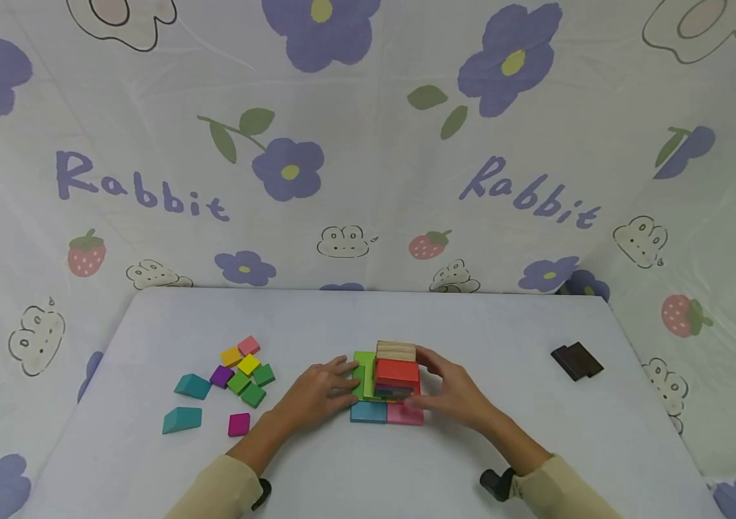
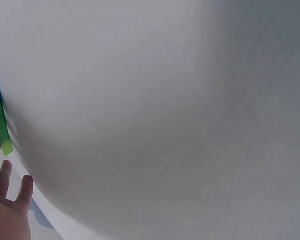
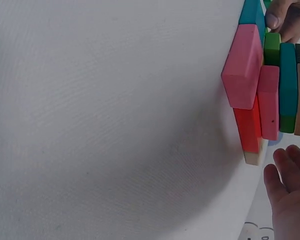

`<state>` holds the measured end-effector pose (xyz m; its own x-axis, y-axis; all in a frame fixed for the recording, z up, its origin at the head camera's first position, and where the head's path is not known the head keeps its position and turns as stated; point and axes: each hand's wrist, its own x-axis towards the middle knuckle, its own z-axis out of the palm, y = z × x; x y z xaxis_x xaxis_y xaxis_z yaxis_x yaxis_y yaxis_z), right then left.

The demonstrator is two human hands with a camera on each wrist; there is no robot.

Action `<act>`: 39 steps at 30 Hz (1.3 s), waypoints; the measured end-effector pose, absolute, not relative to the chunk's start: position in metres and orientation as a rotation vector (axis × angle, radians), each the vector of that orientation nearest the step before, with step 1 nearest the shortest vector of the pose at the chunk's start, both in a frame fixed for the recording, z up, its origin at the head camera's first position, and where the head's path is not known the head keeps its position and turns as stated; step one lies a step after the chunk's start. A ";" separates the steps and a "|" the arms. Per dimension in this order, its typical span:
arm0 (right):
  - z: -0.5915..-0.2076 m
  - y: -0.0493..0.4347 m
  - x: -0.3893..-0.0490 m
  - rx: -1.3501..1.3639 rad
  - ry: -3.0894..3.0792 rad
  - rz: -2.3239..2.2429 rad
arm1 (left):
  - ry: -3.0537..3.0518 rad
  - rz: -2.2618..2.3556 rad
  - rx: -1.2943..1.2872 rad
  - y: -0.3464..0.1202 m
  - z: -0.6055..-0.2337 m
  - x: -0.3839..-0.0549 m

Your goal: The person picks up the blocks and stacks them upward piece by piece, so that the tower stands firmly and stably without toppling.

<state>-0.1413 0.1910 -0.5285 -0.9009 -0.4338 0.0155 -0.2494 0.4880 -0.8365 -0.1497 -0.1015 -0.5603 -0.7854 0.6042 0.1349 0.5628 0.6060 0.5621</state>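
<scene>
Sleeves: two tan sleeves are closest, at 7 and 5 o'clock from the pile.
Pile: it stands near the middle of the tabletop. A flat bottom is down, with a blue block at 7 o'clock and a pink block at 5. More blocks are stacked above, so I think a good part is built.
Loose blocks: ten bright ones lie at 9 o'clock, well away. None is on the pile, so these may be what is left.
Black blocks: at 3 o'clock, far off, also not on the pile.
Left hand: it reaches in from 8 o'clock. Its fingers are apart and mostly straight, with tips right at the green block.
Right hand: it comes from 4 o'clock. Its fingers are spread apart, thumb at the front, first finger at the back. I can't tell if they press.
</scene>
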 end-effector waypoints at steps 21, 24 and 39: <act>-0.528 0.189 -0.149 -0.538 2.525 -1.223 | 2.769 1.121 0.653 -0.145 -0.532 -0.162; -0.528 0.188 -0.150 -0.550 2.522 -1.223 | 2.816 1.150 0.606 -0.168 -0.527 -0.166; -0.531 0.189 -0.152 -0.605 2.558 -1.175 | 2.961 0.918 0.154 -0.249 -0.528 -0.173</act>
